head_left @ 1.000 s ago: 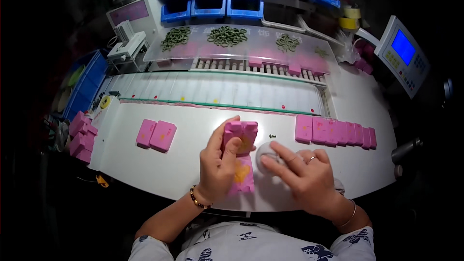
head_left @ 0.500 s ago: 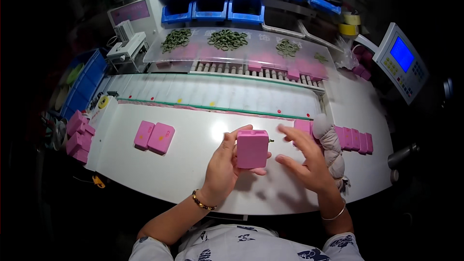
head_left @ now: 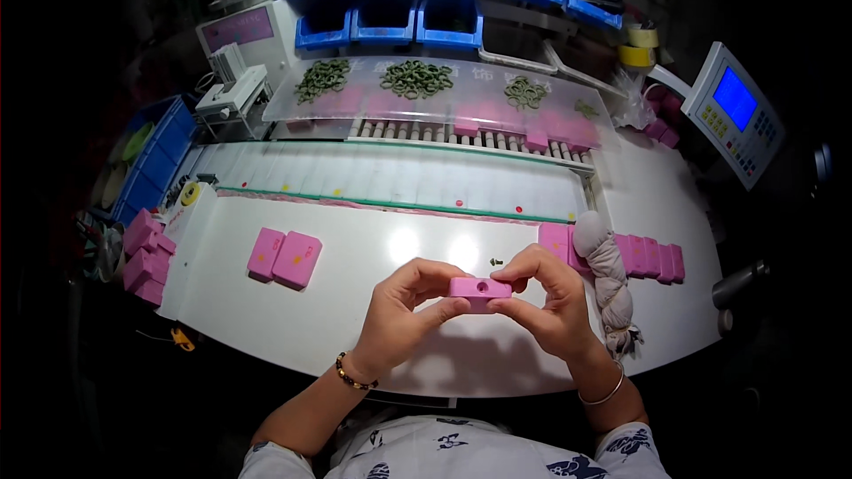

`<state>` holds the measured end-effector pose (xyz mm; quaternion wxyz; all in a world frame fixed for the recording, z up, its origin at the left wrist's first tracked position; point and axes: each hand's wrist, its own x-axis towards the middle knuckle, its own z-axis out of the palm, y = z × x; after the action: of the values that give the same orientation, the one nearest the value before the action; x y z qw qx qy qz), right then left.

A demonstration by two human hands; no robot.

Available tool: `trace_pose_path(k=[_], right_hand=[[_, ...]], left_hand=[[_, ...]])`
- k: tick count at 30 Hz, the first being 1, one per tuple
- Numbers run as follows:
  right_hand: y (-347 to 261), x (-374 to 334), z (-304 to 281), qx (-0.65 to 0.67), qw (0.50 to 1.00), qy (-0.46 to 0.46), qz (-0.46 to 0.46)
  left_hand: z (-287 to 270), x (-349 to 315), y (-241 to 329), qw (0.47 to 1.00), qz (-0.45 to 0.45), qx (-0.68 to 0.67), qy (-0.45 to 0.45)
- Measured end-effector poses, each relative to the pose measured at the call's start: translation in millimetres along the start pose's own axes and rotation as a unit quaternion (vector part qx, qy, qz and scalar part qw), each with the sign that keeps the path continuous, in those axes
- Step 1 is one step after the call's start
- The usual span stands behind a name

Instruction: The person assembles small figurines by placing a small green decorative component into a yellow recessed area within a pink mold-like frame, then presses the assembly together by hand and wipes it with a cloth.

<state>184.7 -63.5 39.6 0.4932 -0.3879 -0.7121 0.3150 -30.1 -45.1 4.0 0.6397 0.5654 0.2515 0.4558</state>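
Note:
A pink rubber mold [head_left: 480, 289] is held level above the white table, its narrow edge with a round hole facing up. My left hand [head_left: 404, 312] pinches one end between thumb and fingers. At the other end, my right hand [head_left: 555, 303] grips it the same way. Just beyond the right fingertips lies a small dark green piece [head_left: 496, 263] on the table. Two more pink molds [head_left: 296, 260] with red and yellow marks lie side by side to the left. On the right, other pink molds [head_left: 652, 257] stand in a row by a knotted whitish cloth bundle [head_left: 608, 270].
A white conveyor belt [head_left: 390, 173] with green edges runs across behind the table. Beyond it, green rings [head_left: 415, 79] lie in piles on a clear sheet. Blue bins [head_left: 450, 19] line the back. A control panel [head_left: 737, 106] stands at right, stacked pink molds [head_left: 149, 257] at left.
My right hand has come in and taken hold of the mold, which has tipped from face-on to edge-up. The belt's coloured dots have shifted left.

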Motion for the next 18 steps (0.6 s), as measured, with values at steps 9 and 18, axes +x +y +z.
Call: trace_pose_path(k=[9,18], right_hand=[[17,18,-1,0.372,0.911,-0.085,0.157],[50,24,18,0.049,0.992,0.044,0.109]], left_hand=[[-24,13,23,0.961,-0.137,-0.157,-0.183],[-127,101,-2,0.928,-0.063,0.284,0.233]])
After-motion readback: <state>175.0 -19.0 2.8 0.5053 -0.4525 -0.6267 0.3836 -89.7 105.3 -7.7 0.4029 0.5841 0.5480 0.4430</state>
